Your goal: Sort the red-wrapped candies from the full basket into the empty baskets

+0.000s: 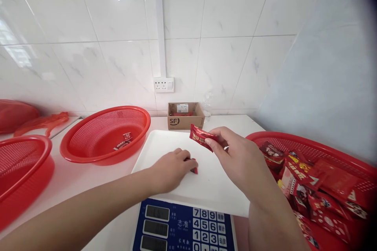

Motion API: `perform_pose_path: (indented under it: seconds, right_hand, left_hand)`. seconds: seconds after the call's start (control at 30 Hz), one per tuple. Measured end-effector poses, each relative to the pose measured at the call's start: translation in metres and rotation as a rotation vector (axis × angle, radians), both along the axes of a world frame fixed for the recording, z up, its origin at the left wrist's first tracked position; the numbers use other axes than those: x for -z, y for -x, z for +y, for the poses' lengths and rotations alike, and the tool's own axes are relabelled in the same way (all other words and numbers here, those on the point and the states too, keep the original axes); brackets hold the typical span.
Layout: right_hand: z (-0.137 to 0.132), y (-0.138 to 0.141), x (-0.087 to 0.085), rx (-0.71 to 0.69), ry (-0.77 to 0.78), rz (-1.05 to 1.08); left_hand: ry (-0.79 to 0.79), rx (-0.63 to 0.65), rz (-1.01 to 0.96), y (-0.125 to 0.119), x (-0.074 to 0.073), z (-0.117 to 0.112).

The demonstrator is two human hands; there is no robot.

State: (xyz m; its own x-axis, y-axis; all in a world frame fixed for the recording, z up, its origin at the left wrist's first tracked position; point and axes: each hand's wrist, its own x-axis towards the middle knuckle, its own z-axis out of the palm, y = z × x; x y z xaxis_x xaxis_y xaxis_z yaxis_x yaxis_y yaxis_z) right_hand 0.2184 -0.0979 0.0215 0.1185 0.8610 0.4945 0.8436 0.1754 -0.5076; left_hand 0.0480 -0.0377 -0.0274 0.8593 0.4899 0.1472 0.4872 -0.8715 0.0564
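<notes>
My right hand (232, 149) pinches one end of a red snack packet (201, 137) above the white scale tray (218, 188). Lower and to the left, my left hand (173, 168) has its fingers closed on a small dark and red packet (194, 170), mostly covered by the fingers, at the tray's surface. In front of the tray is the blue keypad panel (182, 223) of the weighing scale, with several displays I cannot read. On the right, a red basket (297, 138) holds many red snack packets (324, 192).
A red mesh basket (88, 159) with a few packets inside stands left of the scale; another red basket (26, 139) is at the far left edge. Behind the tray are a cardboard box (185, 123) and a clear plastic bottle (207, 106). Red plastic bags (17, 115) lie at the back left.
</notes>
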Motion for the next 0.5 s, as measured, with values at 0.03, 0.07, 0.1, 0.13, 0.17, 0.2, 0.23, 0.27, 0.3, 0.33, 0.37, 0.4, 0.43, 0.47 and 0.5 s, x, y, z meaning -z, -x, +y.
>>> perform_pose_path:
  seconds: [0.03,0.07,0.1,0.13,0.17,0.2,0.23,0.27,0.3,0.33,0.37,0.4,0.43,0.47,0.5]
  right_hand:
    - [0.000,0.000,0.000,-0.001,0.000,0.004]
    - [0.000,0.000,-0.001,-0.001,0.001,0.007]
    - [0.000,0.000,-0.002,0.000,0.001,0.009]
    - [0.000,0.000,-0.002,0.001,0.002,0.011]
    - [-0.001,0.000,-0.002,0.000,0.002,0.012]
    - [-0.001,-0.001,-0.003,-0.002,0.002,0.012]
    - [-0.002,-0.001,-0.003,-0.005,0.004,0.010]
    - [-0.002,-0.001,-0.003,-0.007,0.006,0.005]
    - [-0.003,0.000,-0.003,-0.009,0.010,-0.003]
    - [-0.003,0.001,-0.002,-0.011,0.015,-0.013]
    - [-0.003,0.002,-0.002,-0.013,0.023,-0.023]
    - [-0.002,0.005,-0.001,-0.014,0.036,-0.031]
    - [-0.001,0.008,0.000,-0.016,0.058,-0.039]
    - [0.001,0.011,0.001,-0.017,0.086,-0.045]
    - [0.002,0.015,0.003,-0.012,0.121,-0.049]
  left_hand:
    - [-0.012,-0.051,-0.024,0.008,-0.003,0.007]
    - [-0.026,-0.117,-0.058,0.018,-0.008,0.014]
    - [-0.047,-0.196,-0.092,0.030,-0.013,0.022]
    - [-0.073,-0.279,-0.125,0.043,-0.019,0.029]
    - [-0.099,-0.369,-0.163,0.057,-0.024,0.037]
    - [-0.115,-0.459,-0.193,0.070,-0.028,0.043]
    - [-0.125,-0.540,-0.214,0.083,-0.030,0.049]
    - [-0.128,-0.607,-0.228,0.094,-0.031,0.052]
    - [-0.126,-0.657,-0.240,0.102,-0.030,0.054]
    - [-0.117,-0.687,-0.253,0.108,-0.028,0.055]
    - [-0.105,-0.700,-0.270,0.110,-0.026,0.053]
    - [-0.091,-0.699,-0.294,0.110,-0.023,0.050]
    - [-0.079,-0.690,-0.321,0.107,-0.021,0.046]
    - [-0.070,-0.675,-0.349,0.102,-0.020,0.042]
    - [-0.059,-0.656,-0.381,0.096,-0.019,0.037]
